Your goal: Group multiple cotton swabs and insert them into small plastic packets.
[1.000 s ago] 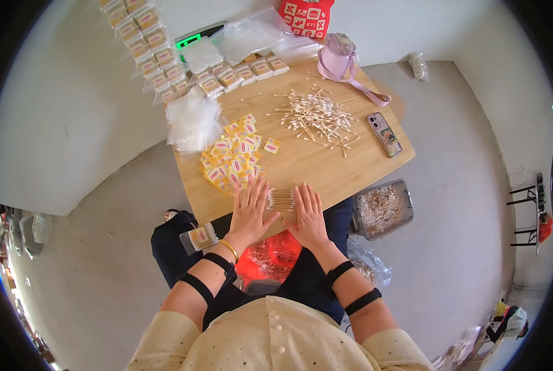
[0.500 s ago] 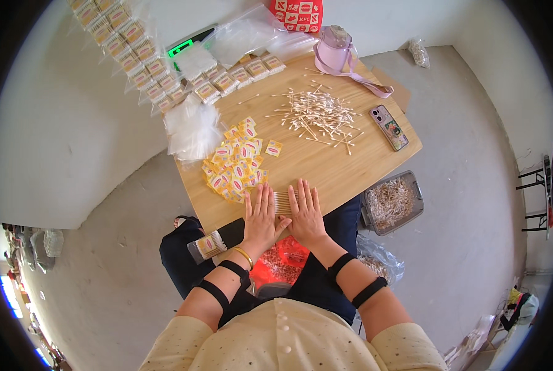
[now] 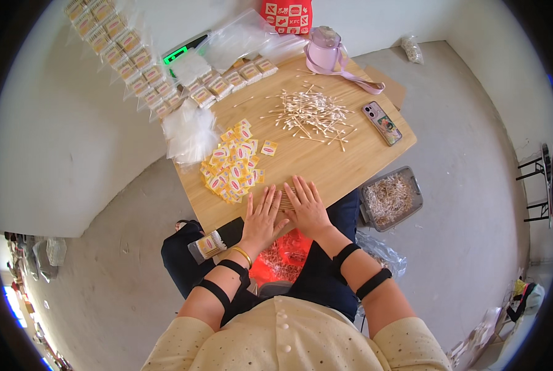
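Observation:
At the near edge of the wooden table, a row of cotton swabs (image 3: 287,202) lies side by side between and partly beneath my hands. My left hand (image 3: 261,217) rests flat on the left end of the row, fingers stretched forward. Over its right end lies my right hand (image 3: 308,211), also flat, with its fingers slanting left. Just beyond my left hand is a heap of yellow-and-white printed cards (image 3: 232,167). Farther back a loose pile of cotton swabs (image 3: 315,113) spreads over the table (image 3: 350,164).
Clear plastic bags (image 3: 190,133) and several packed swab bundles (image 3: 250,72) line the far left. A lilac bottle (image 3: 323,52) and a phone (image 3: 382,123) stand and lie to the right. A grey bin of swabs (image 3: 392,199) sits beside the table; a filled swab pack (image 3: 208,245) is near my left wrist.
My hands have come slightly closer together over the row of swabs, and my right hand's fingers slant more to the left. The whole view has shifted a little.

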Demonstrator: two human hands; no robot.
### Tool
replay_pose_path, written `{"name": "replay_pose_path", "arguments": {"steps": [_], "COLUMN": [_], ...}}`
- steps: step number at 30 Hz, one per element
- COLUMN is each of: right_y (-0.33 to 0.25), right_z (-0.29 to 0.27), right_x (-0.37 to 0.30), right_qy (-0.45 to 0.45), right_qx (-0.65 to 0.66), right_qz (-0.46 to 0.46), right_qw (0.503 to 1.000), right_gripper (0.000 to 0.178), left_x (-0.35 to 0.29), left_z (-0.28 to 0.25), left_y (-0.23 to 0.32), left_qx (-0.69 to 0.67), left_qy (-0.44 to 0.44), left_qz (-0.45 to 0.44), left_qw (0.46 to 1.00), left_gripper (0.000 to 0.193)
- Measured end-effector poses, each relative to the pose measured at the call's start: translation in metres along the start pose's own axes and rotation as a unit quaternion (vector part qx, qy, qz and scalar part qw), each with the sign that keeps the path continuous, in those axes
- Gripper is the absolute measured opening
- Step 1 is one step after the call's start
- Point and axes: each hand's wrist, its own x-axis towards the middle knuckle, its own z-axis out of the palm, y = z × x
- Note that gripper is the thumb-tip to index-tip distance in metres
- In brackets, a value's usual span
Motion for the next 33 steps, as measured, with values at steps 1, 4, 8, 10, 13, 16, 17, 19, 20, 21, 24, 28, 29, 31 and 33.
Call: {"name": "replay_pose_path", "arguments": {"steps": [1,4,8,10,13,16,17,19,20,21,24,28,29,31,33], "right_y": [0.003,0.008,-0.009,-0.016,-0.02,-0.018,-0.018,-0.018,-0.02,-0.022,-0.026,-0.026,-0.027,-0.03,-0.029], "right_z": [-0.002,-0.005,-0.005,-0.005,-0.002,-0.001,0.0,0.003,0.005,0.008,0.018,0.017,0.016,0.016,0.018], "right_x": [0.0,-0.001,-0.013,-0.013,-0.012,-0.011,-0.012,-0.01,-0.009,-0.007,-0.003,-0.003,-0.003,-0.002,-0.001], "right_qy": [0.001,0.0,0.004,-0.002,0.008,0.03,0.025,0.019,0.016,0.014,0.035,0.02,0.019,0.018,0.018], "right_qx": [-0.001,0.012,0.03,0.024,0.014,0.033,0.031,0.029,0.017,0.005,-0.012,-0.036,-0.025,-0.011,0.014], "right_qz": [0.002,0.006,0.042,0.047,0.061,0.077,0.073,0.068,0.071,0.073,0.065,0.06,0.059,0.053,0.068], "right_qw": [1.0,1.0,0.999,0.999,0.998,0.996,0.997,0.997,0.997,0.997,0.997,0.997,0.998,0.998,0.997], "right_gripper": [0.078,0.077,0.084,0.086,0.091,0.092,0.093,0.094,0.093,0.092,0.09,0.088,0.088,0.088,0.088], "left_x": [0.0,0.0,-0.001,-0.002,-0.001,-0.003,-0.003,-0.004,-0.004,-0.003,0.002,-0.001,-0.002,-0.005,-0.009], "left_z": [0.0,0.001,0.0,-0.002,-0.004,-0.005,-0.003,0.003,0.004,0.005,0.007,0.008,0.005,-0.001,-0.021], "left_y": [0.0,0.0,0.001,0.001,0.001,-0.005,-0.006,-0.006,-0.005,-0.002,0.003,0.002,0.001,-0.003,-0.006], "left_qx": [-0.005,-0.014,-0.021,-0.032,-0.036,-0.034,-0.034,0.013,0.013,-0.011,-0.044,-0.044,-0.042,-0.018,-0.07], "left_qy": [-0.001,-0.006,-0.001,-0.012,0.024,0.025,0.025,0.009,0.006,0.009,0.012,0.02,0.021,-0.016,0.0], "left_qz": [0.003,-0.002,-0.008,-0.019,-0.046,-0.068,-0.069,-0.066,-0.068,-0.077,-0.088,-0.089,-0.091,-0.092,-0.128], "left_qw": [1.0,1.0,1.0,0.999,0.998,0.997,0.997,0.998,0.998,0.997,0.995,0.995,0.995,0.995,0.989], "left_gripper": [0.08,0.079,0.079,0.081,0.084,0.088,0.088,0.093,0.093,0.095,0.097,0.098,0.098,0.095,0.093]}}
